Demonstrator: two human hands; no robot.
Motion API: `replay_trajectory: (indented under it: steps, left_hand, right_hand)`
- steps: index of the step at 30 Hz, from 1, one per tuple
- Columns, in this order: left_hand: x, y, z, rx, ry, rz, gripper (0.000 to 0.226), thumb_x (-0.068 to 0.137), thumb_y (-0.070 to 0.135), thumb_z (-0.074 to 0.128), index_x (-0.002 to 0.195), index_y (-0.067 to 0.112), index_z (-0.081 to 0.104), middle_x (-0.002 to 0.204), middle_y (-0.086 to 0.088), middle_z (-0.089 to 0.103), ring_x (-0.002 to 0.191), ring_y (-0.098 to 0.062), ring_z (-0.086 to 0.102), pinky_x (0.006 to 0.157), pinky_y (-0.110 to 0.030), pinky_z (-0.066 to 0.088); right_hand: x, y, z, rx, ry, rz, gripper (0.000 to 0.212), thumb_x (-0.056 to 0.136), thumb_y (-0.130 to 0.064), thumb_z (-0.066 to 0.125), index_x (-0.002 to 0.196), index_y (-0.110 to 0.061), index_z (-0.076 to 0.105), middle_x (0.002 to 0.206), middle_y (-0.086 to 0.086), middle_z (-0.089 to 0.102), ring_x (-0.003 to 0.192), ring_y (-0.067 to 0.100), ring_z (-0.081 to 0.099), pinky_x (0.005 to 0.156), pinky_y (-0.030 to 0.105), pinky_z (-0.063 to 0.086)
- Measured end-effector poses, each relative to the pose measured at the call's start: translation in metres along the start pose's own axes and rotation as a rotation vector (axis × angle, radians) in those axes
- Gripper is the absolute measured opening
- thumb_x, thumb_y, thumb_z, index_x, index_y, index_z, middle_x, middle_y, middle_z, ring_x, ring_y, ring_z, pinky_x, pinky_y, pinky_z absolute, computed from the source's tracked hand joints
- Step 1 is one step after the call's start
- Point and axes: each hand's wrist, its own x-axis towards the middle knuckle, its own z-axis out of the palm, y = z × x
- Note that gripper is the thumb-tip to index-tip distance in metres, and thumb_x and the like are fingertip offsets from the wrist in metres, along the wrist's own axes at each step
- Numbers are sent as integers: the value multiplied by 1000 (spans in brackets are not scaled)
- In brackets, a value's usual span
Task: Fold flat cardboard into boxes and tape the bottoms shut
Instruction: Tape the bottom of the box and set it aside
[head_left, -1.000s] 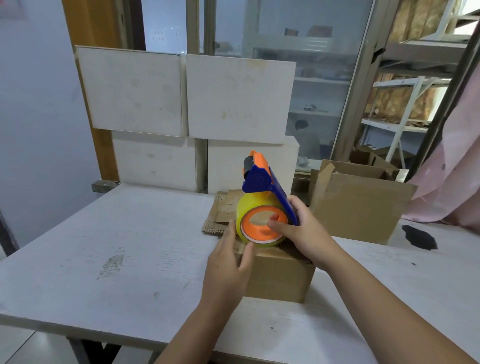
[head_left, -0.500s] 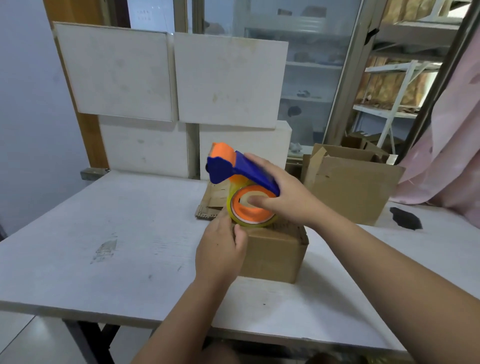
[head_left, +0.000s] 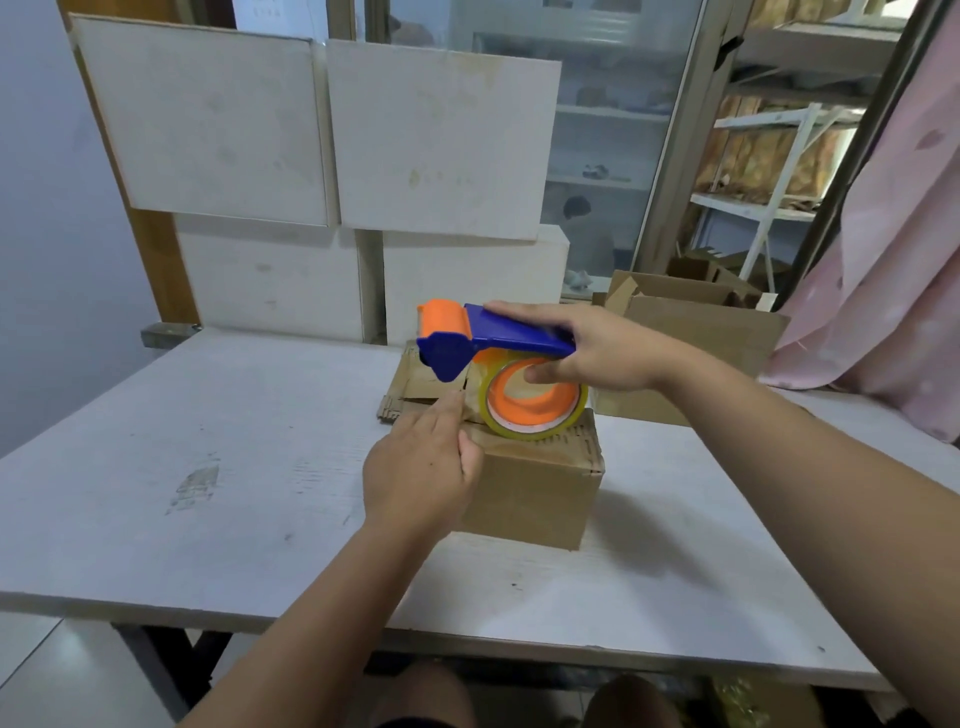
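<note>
A small brown cardboard box (head_left: 535, 493) stands on the white table (head_left: 208, 467), its closed flaps facing up. My right hand (head_left: 592, 353) grips a blue and orange tape dispenser (head_left: 493, 343) with a roll of clear tape (head_left: 535, 400), and the roll rests on the box's top. My left hand (head_left: 421, 467) lies on the box's left top edge, fingers stretched toward the dispenser's head, thumb over the near edge. A strip of tape seems to run from the roll to the box under my left fingers.
Flat cardboard pieces (head_left: 415, 384) lie just behind the box. A larger open cardboard box (head_left: 691, 332) stands at the back right. White boards (head_left: 322, 135) lean behind the table. A pink curtain (head_left: 883, 291) hangs at the right. A dark stain marks the table's far right.
My right hand has tipped the dispenser from upright to nearly level and lowered the roll onto the box top. My left hand has stayed on the box's left edge.
</note>
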Motion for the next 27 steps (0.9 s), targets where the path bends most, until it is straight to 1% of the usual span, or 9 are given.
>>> replay_trajectory:
  steps: [4, 8, 10, 15, 18, 21, 22, 25, 27]
  left_hand:
    - [-2, 2, 2, 9, -35, -30, 49, 98, 30, 26, 147, 28, 30, 145, 13, 40, 126, -9, 38, 81, -26, 40]
    - [-1, 2, 1, 21, -55, -35, 49, 98, 32, 24, 146, 31, 29, 147, 16, 37, 127, -9, 36, 81, -26, 40]
    - [-1, 3, 0, 20, -62, -39, 48, 98, 32, 24, 146, 31, 30, 147, 17, 37, 127, -9, 36, 81, -27, 40]
    - [-2, 4, -2, 52, -79, -32, 49, 99, 32, 25, 147, 31, 30, 148, 16, 38, 126, -11, 37, 78, -27, 41]
    - [-1, 5, -3, 71, -101, -35, 50, 98, 34, 19, 147, 32, 28, 147, 17, 37, 124, -11, 36, 75, -27, 39]
    - [-2, 5, -2, 107, -106, -34, 59, 92, 36, 9, 148, 33, 27, 147, 20, 36, 121, -10, 37, 72, -26, 38]
    - [-1, 5, -1, 118, -116, -34, 58, 93, 36, 10, 148, 32, 27, 148, 20, 35, 121, -11, 37, 72, -26, 38]
    - [0, 8, -1, 122, -126, -37, 51, 98, 34, 19, 148, 31, 26, 149, 20, 33, 121, -12, 37, 75, -27, 41]
    - [1, 8, 0, 131, -123, -19, 53, 97, 36, 18, 148, 28, 29, 149, 18, 34, 123, -14, 37, 78, -28, 43]
  right_hand:
    - [-14, 16, 25, 310, 177, -4, 74, 89, -17, 67, 134, -61, 27, 126, -32, 41, 104, -12, 49, 76, 2, 41]
    - [-24, 25, 49, 577, 342, -20, 69, 82, -34, 67, 132, -59, 27, 131, -37, 39, 114, -10, 51, 86, 11, 48]
    - [-25, 24, 52, 621, 377, -24, 66, 82, -35, 65, 131, -58, 28, 128, -39, 39, 112, -14, 49, 84, 10, 47]
    - [-24, 20, 35, 482, 302, -26, 62, 90, -23, 65, 129, -57, 32, 124, -37, 43, 104, -20, 50, 80, 4, 43]
    - [-26, 18, 17, 345, 235, -7, 62, 89, -22, 67, 129, -56, 35, 122, -38, 45, 102, -22, 49, 78, 0, 38]
    - [-36, 24, 1, 224, 184, 36, 65, 88, -26, 67, 126, -66, 34, 123, -25, 53, 106, -2, 54, 80, 8, 43]
    - [-39, 27, -1, 216, 177, 48, 65, 89, -26, 67, 125, -68, 33, 124, -20, 55, 105, 2, 55, 79, 9, 43]
    - [-43, 30, 7, 300, 221, 38, 64, 89, -20, 66, 127, -62, 36, 122, -31, 49, 97, -15, 53, 73, 1, 39]
    - [-44, 36, 20, 391, 301, 35, 64, 90, -16, 65, 127, -59, 37, 121, -32, 49, 94, -16, 54, 74, 2, 40]
